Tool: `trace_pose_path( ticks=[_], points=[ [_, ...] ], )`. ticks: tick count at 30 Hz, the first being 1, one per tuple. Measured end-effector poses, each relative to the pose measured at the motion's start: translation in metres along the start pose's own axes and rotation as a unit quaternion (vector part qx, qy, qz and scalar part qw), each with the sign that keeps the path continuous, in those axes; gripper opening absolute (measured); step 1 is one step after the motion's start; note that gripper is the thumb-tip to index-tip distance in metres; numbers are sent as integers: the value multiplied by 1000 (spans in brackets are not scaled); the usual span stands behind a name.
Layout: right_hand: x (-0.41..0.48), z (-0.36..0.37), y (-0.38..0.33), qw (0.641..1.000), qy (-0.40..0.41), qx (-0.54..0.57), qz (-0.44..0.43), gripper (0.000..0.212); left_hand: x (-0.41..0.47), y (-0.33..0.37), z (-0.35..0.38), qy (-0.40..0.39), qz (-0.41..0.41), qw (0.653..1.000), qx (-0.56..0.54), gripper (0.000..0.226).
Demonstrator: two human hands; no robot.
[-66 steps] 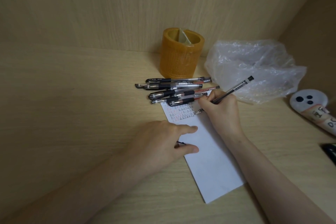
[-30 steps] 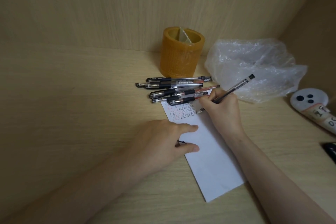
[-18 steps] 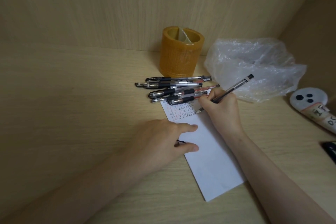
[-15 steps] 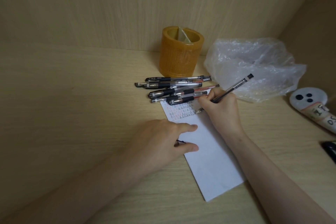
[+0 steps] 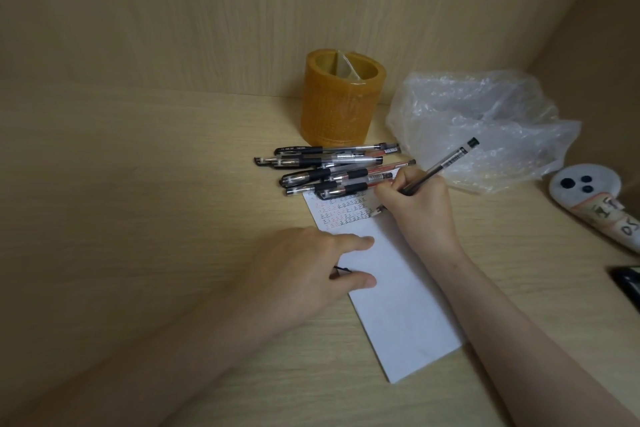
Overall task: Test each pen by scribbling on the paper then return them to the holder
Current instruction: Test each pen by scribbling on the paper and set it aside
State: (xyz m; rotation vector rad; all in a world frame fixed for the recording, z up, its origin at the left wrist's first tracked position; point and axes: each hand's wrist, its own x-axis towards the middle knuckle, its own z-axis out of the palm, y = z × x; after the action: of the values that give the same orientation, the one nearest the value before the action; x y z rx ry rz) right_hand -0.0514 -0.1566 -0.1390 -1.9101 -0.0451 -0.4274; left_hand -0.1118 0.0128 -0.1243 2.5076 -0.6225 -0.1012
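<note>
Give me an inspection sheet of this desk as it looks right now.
Surface: pale wooden desk.
Job's things: paper, scribbles at its far end; pens piled at that end; holder upright behind them, no pens sticking out.
Clutter: plastic bag; white pouch with black dots; dark thing at the right edge, unclear.
Hands: left hand presses flat on the paper; right hand grips a pen, tip at the paper.
Cables: nothing seen.
Surroundings: wooden walls behind and to the right.
</note>
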Motion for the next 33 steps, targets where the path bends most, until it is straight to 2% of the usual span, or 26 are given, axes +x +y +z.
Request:
trace_pose_path(
  ticks=[10,14,19,22,25,28,33],
  points=[
    [-1,0,-2,1000,17,-7,0,42,0,0,0,0,-2,1000,9,51],
    [-1,-1,-3,1000,19,-1,19,36,0,1,0,-1,0,1000,6,51],
    [6,-12,-8,978,55,183,83,43,-1,2,-1,2,0,999,-33,55],
    [7,-18,-14,967,14,240,78,35,1,4,-6,61,-6,986,-158,47],
    [7,-15,-17,934,-76,328,121,26,5,2,-12,106,-9,956,-272,34],
    [5,-11,-24,909,-117,371,147,29,8,0,-13,108,-6,944,-311,45],
    [0,-9,-29,920,-165,340,106,26,12,-4,-13,101,-12,934,-341,52]
  ],
)
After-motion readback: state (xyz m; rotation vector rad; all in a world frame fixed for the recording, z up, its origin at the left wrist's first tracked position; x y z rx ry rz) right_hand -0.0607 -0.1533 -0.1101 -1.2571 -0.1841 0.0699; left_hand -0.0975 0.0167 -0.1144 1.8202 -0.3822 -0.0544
